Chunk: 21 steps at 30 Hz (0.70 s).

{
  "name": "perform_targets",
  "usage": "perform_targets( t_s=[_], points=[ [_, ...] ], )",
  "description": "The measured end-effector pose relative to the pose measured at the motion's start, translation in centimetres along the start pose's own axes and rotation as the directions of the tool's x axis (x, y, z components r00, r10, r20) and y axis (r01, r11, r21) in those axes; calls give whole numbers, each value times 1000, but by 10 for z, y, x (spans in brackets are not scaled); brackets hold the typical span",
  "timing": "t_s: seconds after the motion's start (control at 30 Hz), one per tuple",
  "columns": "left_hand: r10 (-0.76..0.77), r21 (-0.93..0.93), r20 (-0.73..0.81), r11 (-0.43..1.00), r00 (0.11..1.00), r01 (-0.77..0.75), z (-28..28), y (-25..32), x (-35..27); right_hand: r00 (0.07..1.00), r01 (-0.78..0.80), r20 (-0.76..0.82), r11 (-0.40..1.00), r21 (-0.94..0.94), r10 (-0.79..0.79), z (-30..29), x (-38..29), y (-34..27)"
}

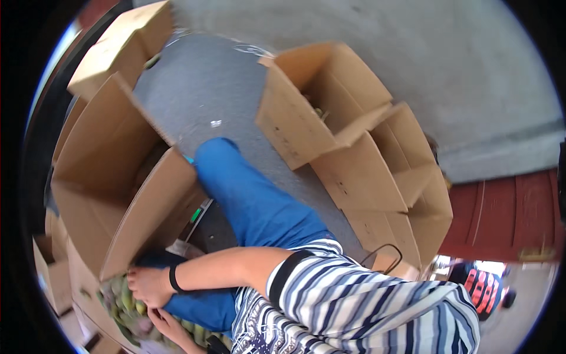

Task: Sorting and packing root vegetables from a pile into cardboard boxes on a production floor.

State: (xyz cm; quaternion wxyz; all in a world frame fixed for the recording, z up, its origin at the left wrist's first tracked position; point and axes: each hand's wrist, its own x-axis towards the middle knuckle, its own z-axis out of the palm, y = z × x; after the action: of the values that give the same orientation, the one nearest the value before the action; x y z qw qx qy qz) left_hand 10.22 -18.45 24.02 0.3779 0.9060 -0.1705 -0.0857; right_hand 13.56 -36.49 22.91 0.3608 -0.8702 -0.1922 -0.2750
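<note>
My right hand (148,286), with a black band at the wrist, is over a heap of green and brownish oblong produce (126,301), close to my blue-trousered leg. Just below it in the picture, my left hand (167,326) reaches over the same heap, its forearm partly cut off by the lower rim. Blur and overlap hide whether either hand grips a piece. A large open cardboard box (110,177) stands beside the heap, its inside mostly in shadow.
Several open cardboard boxes (353,172) stand in a row at the right; one holds some produce. More cartons (124,44) are at the upper left. A small white scrap (216,124) lies on the grey floor. A person (479,290) is at the far right, near a red panel (499,217).
</note>
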Motion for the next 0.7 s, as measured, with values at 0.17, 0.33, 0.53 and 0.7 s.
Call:
perform_targets(
  t_s=[0.17,0.33,0.53,0.7],
  points=[
    [101,184,-53,979,994,-89,0,40,7,978,-113,-182,993,-36,104,4,-20,-13],
    [147,198,-86,972,985,-127,12,48,5,973,-160,-172,987,-27,153,0,-23,-15],
    [-86,87,-4,992,996,86,3,30,0,979,-189,83,982,26,187,-21,-7,-11],
    [-99,84,19,992,995,97,6,43,-10,979,-116,157,986,-116,133,-33,21,-6]
  ],
)
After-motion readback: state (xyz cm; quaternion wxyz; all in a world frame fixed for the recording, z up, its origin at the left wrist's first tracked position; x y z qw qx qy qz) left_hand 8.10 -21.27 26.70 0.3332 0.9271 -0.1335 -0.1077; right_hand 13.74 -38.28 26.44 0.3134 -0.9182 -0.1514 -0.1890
